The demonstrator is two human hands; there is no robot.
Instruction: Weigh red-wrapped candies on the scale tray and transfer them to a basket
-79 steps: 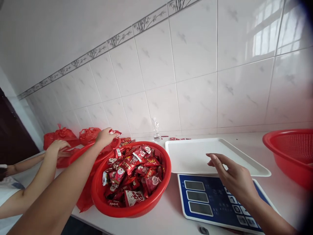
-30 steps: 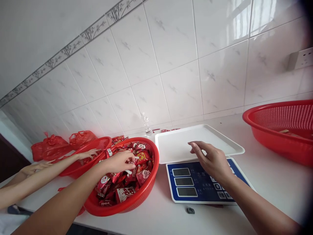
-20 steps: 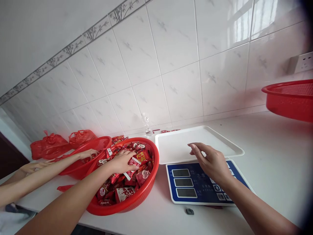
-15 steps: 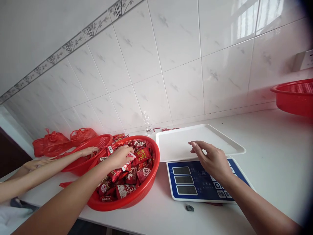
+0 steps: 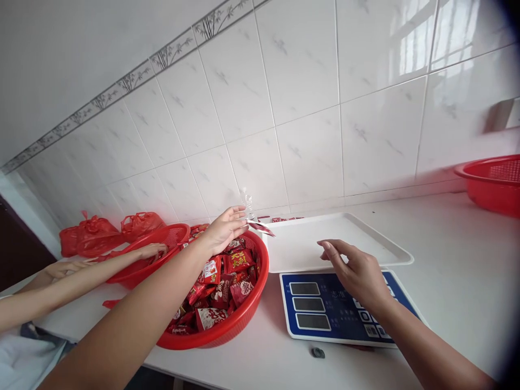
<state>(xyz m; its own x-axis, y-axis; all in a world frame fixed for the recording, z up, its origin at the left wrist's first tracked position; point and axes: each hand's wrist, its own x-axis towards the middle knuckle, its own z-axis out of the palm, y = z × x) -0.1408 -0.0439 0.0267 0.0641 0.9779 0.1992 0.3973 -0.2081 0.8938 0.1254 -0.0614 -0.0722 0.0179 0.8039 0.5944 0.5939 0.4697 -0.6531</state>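
Candy packet (image 5: 262, 228) is at the fingertips of the left hand (image 5: 224, 230), over the red basket (image 5: 227, 338), beside the white tray (image 5: 300, 246). Those fingers reach out straight; whether they grip it, nobody can tell. The right hand (image 5: 359, 271), loosely spread, hovers over the blue scale (image 5: 325, 306).

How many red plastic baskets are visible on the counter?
3: the sweets basket below the left hand, a second basket behind it by a co-worker's hand, a third basket at the far right.

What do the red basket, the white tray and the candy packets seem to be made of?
Red basket: moulded plastic, glossy, with a perforated mesh wall. White tray: probably plastic too, smooth, one piece with a raised rim. Candy packets: thin printed film, shiny and crinkled.
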